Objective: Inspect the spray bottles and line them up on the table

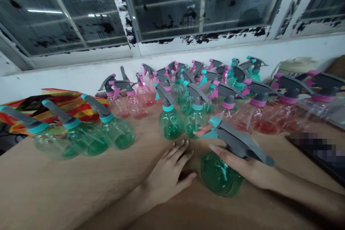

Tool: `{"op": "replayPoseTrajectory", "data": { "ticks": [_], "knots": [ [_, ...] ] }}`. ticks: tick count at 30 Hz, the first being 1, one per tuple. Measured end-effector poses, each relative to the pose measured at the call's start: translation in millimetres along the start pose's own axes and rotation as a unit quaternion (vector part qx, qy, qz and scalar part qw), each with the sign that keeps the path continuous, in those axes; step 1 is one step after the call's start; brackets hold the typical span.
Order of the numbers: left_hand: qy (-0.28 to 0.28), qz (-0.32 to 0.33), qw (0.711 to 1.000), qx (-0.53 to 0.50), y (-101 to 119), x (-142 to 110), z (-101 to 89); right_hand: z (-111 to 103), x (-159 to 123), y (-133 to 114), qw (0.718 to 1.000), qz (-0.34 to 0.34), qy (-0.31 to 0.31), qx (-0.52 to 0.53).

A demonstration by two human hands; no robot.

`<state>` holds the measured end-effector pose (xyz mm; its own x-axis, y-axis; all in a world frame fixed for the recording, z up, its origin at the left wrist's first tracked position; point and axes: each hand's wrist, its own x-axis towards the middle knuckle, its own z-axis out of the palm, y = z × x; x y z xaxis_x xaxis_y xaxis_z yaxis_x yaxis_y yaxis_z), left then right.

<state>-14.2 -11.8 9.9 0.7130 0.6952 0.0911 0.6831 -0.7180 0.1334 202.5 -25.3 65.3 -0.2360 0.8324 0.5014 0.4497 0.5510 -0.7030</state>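
My right hand (245,165) is closed around the neck of a green spray bottle (222,176) with a grey and turquoise trigger head. The bottle leans a little, close to the table's near side. My left hand (169,172) lies palm down on the wooden table (129,194), fingers spread, holding nothing. Just beyond its fingertips stand two more green spray bottles (171,124). To the right of these, pink spray bottles (256,116) with grey and pink heads form a row.
Three green bottles (117,131) stand at the left, before a red and yellow patterned bag (70,106). Several pink and green bottles (178,86) crowd the back by the white wall (88,70). A dark flat object (318,154), partly blurred out, lies at right.
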Motion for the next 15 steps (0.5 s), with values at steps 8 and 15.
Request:
{"op": "replayPoseTrajectory", "data": {
  "ticks": [8, 15],
  "knots": [
    [0.019, 0.012, 1.0, 0.011, -1.6, -1.0, 4.4, -0.7, 3.2, -3.1, 0.997, 0.047, -0.015, 0.055],
    [0.017, 0.007, 1.0, 0.001, -2.0, -0.2, 4.0, -0.9, -1.0, -4.2, 0.995, 0.07, -0.004, 0.068]
  ]
}}
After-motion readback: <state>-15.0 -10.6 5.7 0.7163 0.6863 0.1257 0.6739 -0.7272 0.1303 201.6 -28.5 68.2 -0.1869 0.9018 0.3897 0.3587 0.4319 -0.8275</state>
